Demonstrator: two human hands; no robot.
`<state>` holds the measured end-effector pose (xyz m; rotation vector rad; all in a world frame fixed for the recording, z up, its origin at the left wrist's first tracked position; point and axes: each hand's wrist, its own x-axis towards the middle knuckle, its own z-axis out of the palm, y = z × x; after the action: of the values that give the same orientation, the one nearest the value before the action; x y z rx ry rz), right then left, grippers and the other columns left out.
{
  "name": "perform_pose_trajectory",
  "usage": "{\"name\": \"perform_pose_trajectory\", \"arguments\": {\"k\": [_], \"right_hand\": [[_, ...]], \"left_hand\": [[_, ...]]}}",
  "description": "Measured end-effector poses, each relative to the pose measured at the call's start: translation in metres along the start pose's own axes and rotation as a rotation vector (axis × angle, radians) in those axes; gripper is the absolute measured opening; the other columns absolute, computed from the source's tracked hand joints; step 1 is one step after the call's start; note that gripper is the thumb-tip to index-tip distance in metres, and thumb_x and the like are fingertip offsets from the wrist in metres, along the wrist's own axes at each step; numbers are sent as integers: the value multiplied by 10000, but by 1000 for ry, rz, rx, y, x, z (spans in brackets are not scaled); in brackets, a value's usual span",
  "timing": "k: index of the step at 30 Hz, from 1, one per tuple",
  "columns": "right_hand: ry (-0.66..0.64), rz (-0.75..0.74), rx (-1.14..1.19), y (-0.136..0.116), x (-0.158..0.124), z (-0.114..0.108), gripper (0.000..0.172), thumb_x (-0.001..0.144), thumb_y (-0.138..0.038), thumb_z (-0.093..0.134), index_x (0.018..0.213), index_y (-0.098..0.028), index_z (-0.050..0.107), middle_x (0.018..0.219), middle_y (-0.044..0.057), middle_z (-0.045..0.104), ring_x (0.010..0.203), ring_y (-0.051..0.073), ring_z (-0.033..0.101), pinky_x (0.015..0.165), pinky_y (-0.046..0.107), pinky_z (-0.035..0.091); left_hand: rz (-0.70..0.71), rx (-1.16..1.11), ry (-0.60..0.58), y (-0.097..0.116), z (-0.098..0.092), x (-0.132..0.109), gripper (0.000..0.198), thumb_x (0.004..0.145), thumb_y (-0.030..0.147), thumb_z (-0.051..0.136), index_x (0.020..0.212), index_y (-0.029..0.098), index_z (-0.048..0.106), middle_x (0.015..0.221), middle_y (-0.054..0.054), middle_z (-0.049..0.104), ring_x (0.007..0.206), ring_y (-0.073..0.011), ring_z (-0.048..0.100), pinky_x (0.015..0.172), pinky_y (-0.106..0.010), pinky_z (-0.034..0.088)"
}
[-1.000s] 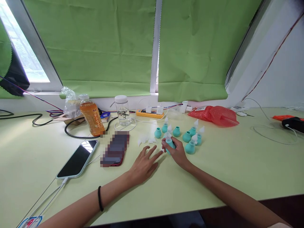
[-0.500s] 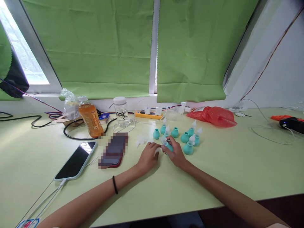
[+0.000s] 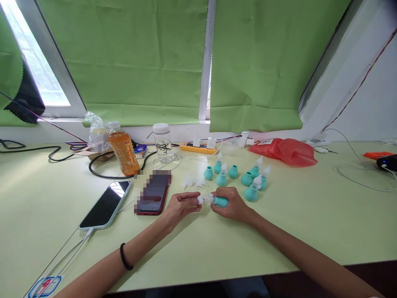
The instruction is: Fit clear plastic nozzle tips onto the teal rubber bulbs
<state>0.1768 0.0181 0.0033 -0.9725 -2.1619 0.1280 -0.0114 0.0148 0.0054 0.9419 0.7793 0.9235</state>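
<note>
In my right hand (image 3: 231, 203) is a teal bulb aspirator (image 3: 221, 202), lying sideways with its clear nozzle toward the left. My left hand (image 3: 184, 207) pinches a small white cap-like piece (image 3: 200, 200) right at the nozzle's end; whether the two touch I cannot tell. Beyond the hands stand several teal bulbs. Some carry clear pointed nozzles, such as the nozzled bulb (image 3: 251, 193) nearest my right hand. Others are uncapped, like the open-necked bulb (image 3: 247, 179). Small translucent pieces (image 3: 190, 181) are scattered on the table just past my left hand.
On the left lie a charging phone (image 3: 105, 205) and a dark phone (image 3: 154, 194). An orange drink bottle (image 3: 124, 153), a clear jar (image 3: 163, 147) and a yellow power strip (image 3: 198, 148) stand along the back. A red plastic bag (image 3: 283, 152) lies at the back right.
My hands have drawn a little apart and nearer to me. The aspirator has tipped from upright to sideways, and the white piece now shows between my left fingertips.
</note>
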Motion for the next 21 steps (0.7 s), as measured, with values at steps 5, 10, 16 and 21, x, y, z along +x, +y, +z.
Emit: {"name": "perform_pose_trajectory", "arguments": {"k": [5,10,16,21], "right_hand": [[-55,-99,-104,1,-3,0,146,636,-201,514,733,-179,621,529,-4,501,488,103,424,477,219,298],[-124,-158,-194,1,-4,-2,148,701,-242,490,765,-170,602,558,8,512,509,106,423,500,226,287],[-209,-242,-258,0,-3,-8,161,736,-283,481,780,-172,589,614,20,535,530,108,427,519,240,265],[-298,-244,-228,-4,-3,-11,152,735,-288,492,775,-174,586,601,11,521,535,107,427,506,237,252]], "left_hand": [[18,133,-83,3,-2,0,352,578,255,701,867,66,635,664,-62,632,625,-132,578,660,-283,479],[74,261,-127,4,-1,-2,374,607,328,667,881,75,638,596,-40,614,505,-93,521,508,-232,447],[83,349,-160,3,-3,-1,338,614,316,663,834,60,648,551,-36,600,462,-73,479,446,-193,391],[92,422,-218,5,-3,-2,269,626,321,650,719,68,661,515,-27,592,449,-70,478,440,-182,381]]}}
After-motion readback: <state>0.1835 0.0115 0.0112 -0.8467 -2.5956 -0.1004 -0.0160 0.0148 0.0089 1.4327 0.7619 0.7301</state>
